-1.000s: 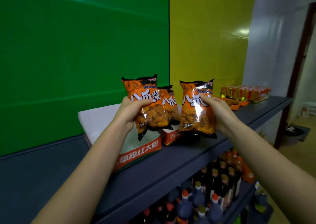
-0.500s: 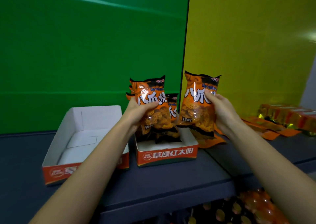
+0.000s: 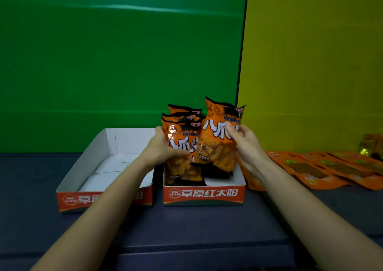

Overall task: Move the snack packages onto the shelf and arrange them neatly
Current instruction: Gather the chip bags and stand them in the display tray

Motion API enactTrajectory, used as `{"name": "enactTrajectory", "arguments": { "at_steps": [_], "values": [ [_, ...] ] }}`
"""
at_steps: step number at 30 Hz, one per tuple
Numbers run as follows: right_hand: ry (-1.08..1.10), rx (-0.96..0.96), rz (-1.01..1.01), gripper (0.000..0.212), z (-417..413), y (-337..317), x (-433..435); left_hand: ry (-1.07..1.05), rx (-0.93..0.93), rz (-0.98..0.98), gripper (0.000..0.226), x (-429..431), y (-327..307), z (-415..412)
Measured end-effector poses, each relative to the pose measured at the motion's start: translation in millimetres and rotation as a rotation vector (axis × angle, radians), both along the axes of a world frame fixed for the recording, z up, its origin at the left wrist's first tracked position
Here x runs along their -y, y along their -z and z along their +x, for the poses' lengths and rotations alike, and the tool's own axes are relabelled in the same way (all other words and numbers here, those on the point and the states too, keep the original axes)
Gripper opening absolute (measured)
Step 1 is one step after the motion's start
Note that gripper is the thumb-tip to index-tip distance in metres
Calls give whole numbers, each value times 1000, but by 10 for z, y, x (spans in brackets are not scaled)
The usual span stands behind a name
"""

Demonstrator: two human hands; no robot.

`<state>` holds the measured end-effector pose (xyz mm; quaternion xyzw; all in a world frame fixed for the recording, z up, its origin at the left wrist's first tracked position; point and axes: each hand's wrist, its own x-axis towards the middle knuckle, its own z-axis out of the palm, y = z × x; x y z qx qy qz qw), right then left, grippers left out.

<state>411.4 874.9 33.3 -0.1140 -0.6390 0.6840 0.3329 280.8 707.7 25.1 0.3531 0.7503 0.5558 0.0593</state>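
Observation:
Two orange-and-black snack bags are held upright inside a small display box [image 3: 204, 194] with an orange front on the dark shelf [image 3: 186, 229]. My left hand [image 3: 163, 148] grips the left bag [image 3: 182, 150], whose bottom rests in the box. My right hand [image 3: 242, 140] grips the right bag [image 3: 219, 138], which stands a little higher. More bags of the same kind [image 3: 184, 113] stand behind the left one; how many is hidden.
A larger white-lined box [image 3: 83, 167] stands open just left of the small one. Flat orange pouches [image 3: 323, 169] lie in a row on the shelf to the right. Green and yellow panels form the back wall.
Both hands have come down with their bags into the small box. The view has swung left and now faces the boxes squarely.

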Motion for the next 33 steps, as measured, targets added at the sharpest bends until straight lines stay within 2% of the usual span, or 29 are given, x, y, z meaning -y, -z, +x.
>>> {"name": "enactTrajectory", "arguments": {
  "at_steps": [3, 5, 11, 16, 20, 26, 31, 33],
  "values": [
    [55, 165, 244, 70, -17, 110, -27, 18, 37, -1, 72, 46, -9, -21],
    [116, 225, 416, 74, -8, 153, -56, 27, 57, -4, 69, 68, -5, -28],
    [176, 277, 578, 87, 42, 193, -112, 0, 43, -10, 72, 77, 8, -21],
    [245, 344, 712, 84, 24, 221, -62, -9, 18, -13, 74, 71, 33, -4],
    [432, 332, 900, 73, 39, 239, 32, -57, -44, -49, 72, 83, 33, 28],
    [541, 174, 1177, 56, 42, 102, 257, -216, -307, -201, 56, 262, -29, 35],
    [397, 62, 1309, 40, -89, -18, 626, -461, -689, -317, 29, 669, -98, 14],
    [297, 30, 1354, 35, -218, -42, 883, -595, -814, -376, 25, 952, -104, -15]
  ]
}}
